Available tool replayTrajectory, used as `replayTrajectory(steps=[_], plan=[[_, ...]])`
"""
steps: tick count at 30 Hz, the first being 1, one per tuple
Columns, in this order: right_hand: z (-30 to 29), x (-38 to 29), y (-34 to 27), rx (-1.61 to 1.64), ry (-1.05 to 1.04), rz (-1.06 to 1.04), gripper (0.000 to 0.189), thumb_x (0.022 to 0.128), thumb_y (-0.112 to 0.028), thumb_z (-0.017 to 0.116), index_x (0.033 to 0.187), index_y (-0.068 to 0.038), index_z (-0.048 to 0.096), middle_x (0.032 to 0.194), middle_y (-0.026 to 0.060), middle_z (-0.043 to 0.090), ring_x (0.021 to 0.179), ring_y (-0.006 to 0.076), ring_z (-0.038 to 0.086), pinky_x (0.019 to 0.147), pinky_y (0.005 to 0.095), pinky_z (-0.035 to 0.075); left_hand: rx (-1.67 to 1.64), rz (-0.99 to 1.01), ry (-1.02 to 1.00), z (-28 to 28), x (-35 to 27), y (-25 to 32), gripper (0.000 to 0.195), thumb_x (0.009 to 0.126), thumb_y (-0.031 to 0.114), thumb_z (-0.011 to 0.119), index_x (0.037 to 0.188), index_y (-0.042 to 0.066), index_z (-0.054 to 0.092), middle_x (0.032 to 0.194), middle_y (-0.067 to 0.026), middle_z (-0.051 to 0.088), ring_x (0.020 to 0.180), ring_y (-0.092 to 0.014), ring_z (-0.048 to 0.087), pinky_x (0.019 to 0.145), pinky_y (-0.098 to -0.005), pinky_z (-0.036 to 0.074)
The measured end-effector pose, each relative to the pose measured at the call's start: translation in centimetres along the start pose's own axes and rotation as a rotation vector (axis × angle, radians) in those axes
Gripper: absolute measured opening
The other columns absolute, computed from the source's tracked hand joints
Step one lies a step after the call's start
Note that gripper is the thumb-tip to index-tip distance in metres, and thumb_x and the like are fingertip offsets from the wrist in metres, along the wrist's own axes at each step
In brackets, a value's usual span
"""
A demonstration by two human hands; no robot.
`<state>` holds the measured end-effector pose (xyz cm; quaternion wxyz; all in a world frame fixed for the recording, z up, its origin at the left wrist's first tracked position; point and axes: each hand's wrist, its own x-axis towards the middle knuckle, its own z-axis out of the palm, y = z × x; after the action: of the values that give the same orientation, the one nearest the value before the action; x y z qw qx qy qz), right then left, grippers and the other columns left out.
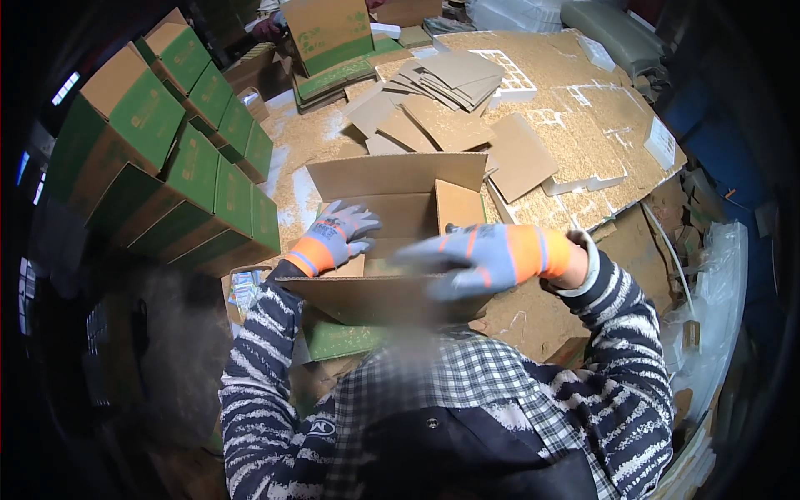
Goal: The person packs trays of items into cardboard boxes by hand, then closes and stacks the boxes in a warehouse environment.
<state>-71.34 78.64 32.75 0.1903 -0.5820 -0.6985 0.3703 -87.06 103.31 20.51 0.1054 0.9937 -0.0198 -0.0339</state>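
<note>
An unsealed cardboard box [400, 215] stands before me with its top flaps spread outward. Its far flap [400, 172] rises upright, and the near flap [356, 297] tilts towards me. In a grey and orange work glove, my left hand [337, 234] rests at the box's left side flap, fingers spread and nothing in them. My right hand [475, 253], gloved alike, is over the right part of the opening and the near flap. Its fingers are blurred by motion, thumb apart, with no object visible in them. Whether it touches the cardboard I cannot tell.
Green-and-brown cartons [206, 187] are stacked at left. Loose cardboard sheets [437, 106] lie beyond the box on a surface strewn with tan particles [581, 137]. White foam grids [509, 78] lie there too. Flattened cartons [337, 78] sit at the back; clear plastic [712, 319] hangs at right.
</note>
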Motion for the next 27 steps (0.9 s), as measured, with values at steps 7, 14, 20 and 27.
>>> replayTrajectory(steps=[7, 14, 20, 27], plan=[[1.1, 3.4, 10.9, -0.483, 0.140, -0.229, 0.061, 0.087, -0.039, 0.054, 0.141, -0.018, 0.034, 0.097, 0.0194, 0.061, 0.094, 0.0335, 0.056, 0.091, 0.0428, 0.041, -0.986, -0.126, 0.974, 0.8, -4.6, -3.3, 0.036, 0.095, 0.010, 0.041, 0.128, -0.004, 0.044, 0.125, -0.0155, 0.052, 0.110, -0.024, 0.055, 0.096, -0.0307, 0.044], [4.9, 2.3, 9.6, 0.606, 1.027, -0.169, 0.045, 0.093, -0.022, 0.052, 0.132, -0.001, 0.045, 0.126, 0.0076, 0.054, 0.112, 0.0126, 0.051, 0.095, 0.0274, 0.040, -1.237, -0.549, 0.730, 0.3, -11.6, -0.6, 0.047, 0.096, 0.021, 0.041, 0.138, 0.001, 0.033, 0.133, -0.0096, 0.045, 0.118, -0.019, 0.047, 0.097, -0.0267, 0.038], [16.0, 3.9, 11.2, 0.879, 0.475, -0.020, 0.071, 0.091, -0.029, 0.053, 0.147, -0.014, 0.011, 0.149, 0.0155, 0.019, 0.135, 0.0276, 0.023, 0.108, 0.0344, 0.023, -1.109, -0.440, 0.392, -7.3, -7.0, 2.3, 0.063, 0.081, 0.008, 0.054, 0.139, -0.004, 0.030, 0.128, -0.0133, 0.050, 0.113, -0.019, 0.051, 0.094, -0.0301, 0.042], [12.4, -2.3, 25.0, 0.257, 1.026, 0.463, 0.033, 0.082, -0.030, 0.060, 0.107, -0.010, 0.064, 0.095, 0.0152, 0.066, 0.082, 0.0277, 0.063, 0.078, 0.0373, 0.049, -0.502, -0.371, -0.099, -2.1, -3.8, 10.5, 0.052, 0.080, 0.016, 0.061, 0.130, 0.009, 0.049, 0.102, -0.0181, 0.064, 0.094, -0.038, 0.059, 0.082, -0.0397, 0.047]])
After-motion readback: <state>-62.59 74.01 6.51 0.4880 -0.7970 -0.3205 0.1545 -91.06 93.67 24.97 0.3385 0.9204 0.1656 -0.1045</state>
